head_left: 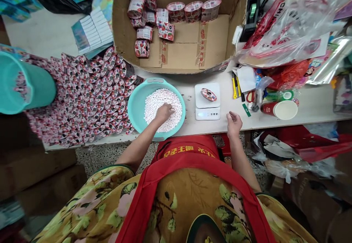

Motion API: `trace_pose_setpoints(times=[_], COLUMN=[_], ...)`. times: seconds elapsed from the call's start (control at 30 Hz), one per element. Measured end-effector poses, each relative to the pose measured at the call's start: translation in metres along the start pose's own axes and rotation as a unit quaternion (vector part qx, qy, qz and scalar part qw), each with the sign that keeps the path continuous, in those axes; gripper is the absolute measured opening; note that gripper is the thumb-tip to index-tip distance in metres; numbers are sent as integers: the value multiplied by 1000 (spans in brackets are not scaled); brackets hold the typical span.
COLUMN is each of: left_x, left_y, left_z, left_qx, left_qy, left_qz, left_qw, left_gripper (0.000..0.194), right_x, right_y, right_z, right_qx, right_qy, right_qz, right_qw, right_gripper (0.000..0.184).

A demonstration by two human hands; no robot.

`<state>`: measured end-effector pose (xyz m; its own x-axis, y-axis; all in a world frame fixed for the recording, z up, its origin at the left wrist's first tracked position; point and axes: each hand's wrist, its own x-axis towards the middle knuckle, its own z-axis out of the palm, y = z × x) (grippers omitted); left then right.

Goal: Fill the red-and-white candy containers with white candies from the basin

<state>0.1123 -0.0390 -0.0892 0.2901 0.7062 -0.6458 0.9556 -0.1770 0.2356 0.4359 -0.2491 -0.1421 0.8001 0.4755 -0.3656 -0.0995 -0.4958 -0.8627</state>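
Observation:
My left hand (164, 113) is inside a turquoise basin (135, 105), its fingers closed in the heap of small white candies (158, 100). Some of the pellets show at its fingertips. To the right of the basin lies a white digital scale (207, 114). A printed packet with an oval open end (209, 94) rests on its plate. My right hand (234, 123) hovers by the table's front edge, right of the scale. Its fingers are loosely bent and apart, with nothing in them.
Many strawberry-printed packets (90, 100) are massed on the left beside a turquoise bucket (44, 85). Behind the basin, a cardboard box (184, 54) holds several filled packets (176, 12). At right are yellow cutters (234, 86), a paper cup (284, 110) and plastic bags (294, 26).

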Motion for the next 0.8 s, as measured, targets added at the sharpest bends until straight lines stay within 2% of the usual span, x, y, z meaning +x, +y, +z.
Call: trace_pose_setpoints(times=[0.07,0.13,0.2,0.27,0.3,0.37,0.43,0.5,0.6,0.7,0.8], left_x=[-6,-11,-16,-20,-21,-19,-11,3,27,43,49], left_y=[-4,-9,-13,-10,-3,24,65,111,166,191,194], left_z=[10,10,2,-10,-16,-26,-33,-34,-31,-26,-24], left_qx=[-41,-146,-297,-431,-475,-507,-481,-411,-266,-145,-105], left_qy=[12,16,13,13,18,23,19,29,57,65,70], left_qz=[28,13,-26,-51,-45,13,100,179,245,254,246], left_qw=[999,989,954,901,879,861,871,893,931,954,961], left_gripper=[13,8,10,17,21,25,23,16,12,16,19], right_x=[5,7,7,6,6,4,2,0,-4,-7,-9], right_y=[1,0,-1,-3,-3,-5,-7,-9,-9,-4,4], right_z=[2,4,5,6,7,8,10,11,7,-1,-10], right_qx=[7,14,23,32,35,41,44,46,48,46,46], right_qy=[-11,-17,-20,-20,-20,-19,-21,-24,-26,-18,-6], right_qz=[0,5,12,16,17,18,17,15,7,7,19], right_qw=[1000,1000,999,999,999,999,999,999,998,999,999], right_gripper=[50,49,47,46,45,44,44,45,47,48,48])
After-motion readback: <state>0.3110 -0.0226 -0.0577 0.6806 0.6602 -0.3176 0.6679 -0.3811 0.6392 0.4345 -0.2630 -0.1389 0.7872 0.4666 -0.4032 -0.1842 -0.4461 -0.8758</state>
